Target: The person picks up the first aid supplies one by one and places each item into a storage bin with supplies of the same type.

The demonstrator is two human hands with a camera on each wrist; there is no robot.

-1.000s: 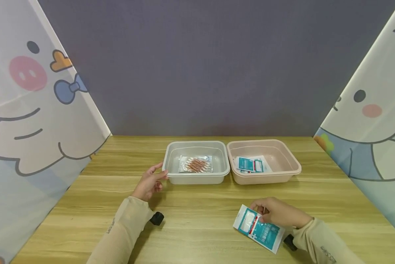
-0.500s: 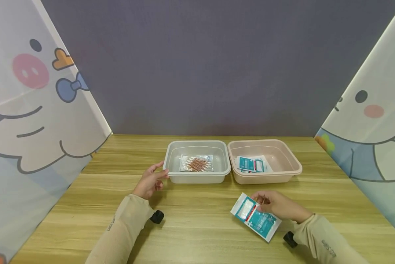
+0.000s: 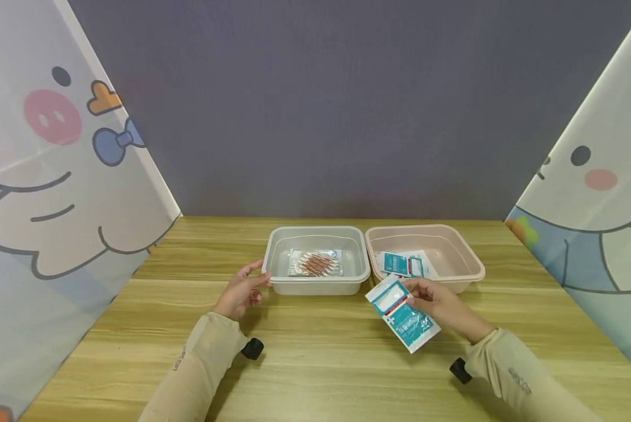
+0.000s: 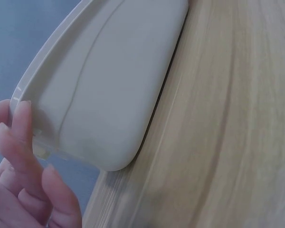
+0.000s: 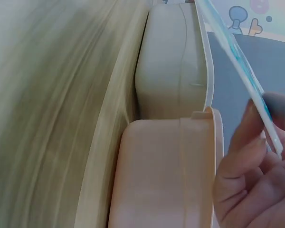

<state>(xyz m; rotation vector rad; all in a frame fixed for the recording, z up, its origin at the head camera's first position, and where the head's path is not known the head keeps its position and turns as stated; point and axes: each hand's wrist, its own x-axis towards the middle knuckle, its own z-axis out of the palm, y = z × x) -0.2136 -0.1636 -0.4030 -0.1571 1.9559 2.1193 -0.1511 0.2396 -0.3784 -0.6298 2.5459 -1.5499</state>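
Note:
My left hand [image 3: 240,291] holds the front left corner of a white plastic bin [image 3: 315,287]. In the left wrist view its fingertips [image 4: 23,111] meet at the bin's rim. Inside that bin lies a clear packet of brown-stemmed cotton swabs [image 3: 317,264]. My right hand [image 3: 439,302] pinches a flat teal-and-white packet [image 3: 407,319] with a white cross by its upper right edge. The packet hangs tilted over the table, its top corner overlapping the front of the pink plastic bin [image 3: 454,258]. Edge-on, the packet [image 5: 249,71] shows between thumb and fingers in the right wrist view.
Similar teal-and-white packets [image 3: 399,265] lie at the left inside the pink bin. Both bins stand side by side at the back of the wooden table [image 3: 315,363]. Behind rises a dark grey panel [image 3: 336,111], with cartoon-printed panels [image 3: 72,176] on the sides.
My right hand has lifted the teal-and-white packet and carried it forward, up to the front of the pink bin. The left hand stays at the white bin's corner.

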